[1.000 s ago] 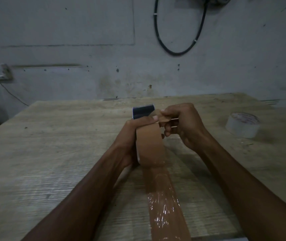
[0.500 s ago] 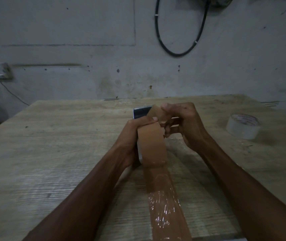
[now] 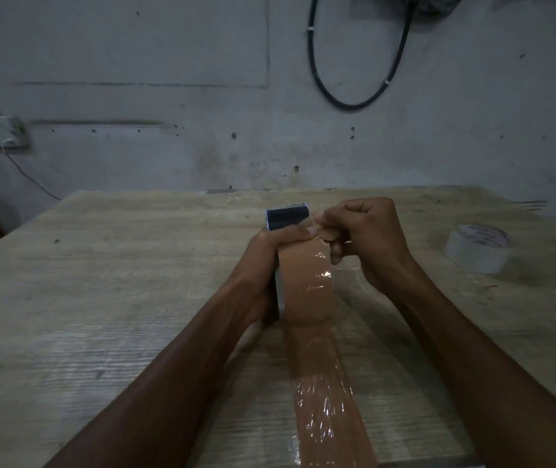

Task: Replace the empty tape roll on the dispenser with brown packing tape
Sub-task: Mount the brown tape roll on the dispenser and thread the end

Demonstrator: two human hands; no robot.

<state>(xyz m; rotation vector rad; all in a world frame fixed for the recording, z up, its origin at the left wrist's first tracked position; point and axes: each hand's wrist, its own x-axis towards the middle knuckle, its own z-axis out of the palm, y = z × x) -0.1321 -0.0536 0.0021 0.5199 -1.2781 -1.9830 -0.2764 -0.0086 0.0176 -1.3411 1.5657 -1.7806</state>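
Observation:
A brown packing tape roll stands on edge in the dispenser at the middle of the wooden table. The dispenser's dark front plate with a toothed blade shows above the roll. My left hand grips the dispenser and roll from the left, thumb across the top. My right hand pinches the tape's loose end at the top of the roll. A whitish tape roll lies flat at the right.
A strip of brown tape is stuck to the table from the roll toward the near edge. A wall stands behind the table, with a black cable loop and a socket box at the left.
My right hand has shifted slightly and folded the tape end down at the roll's top. The left hand and dispenser have barely moved.

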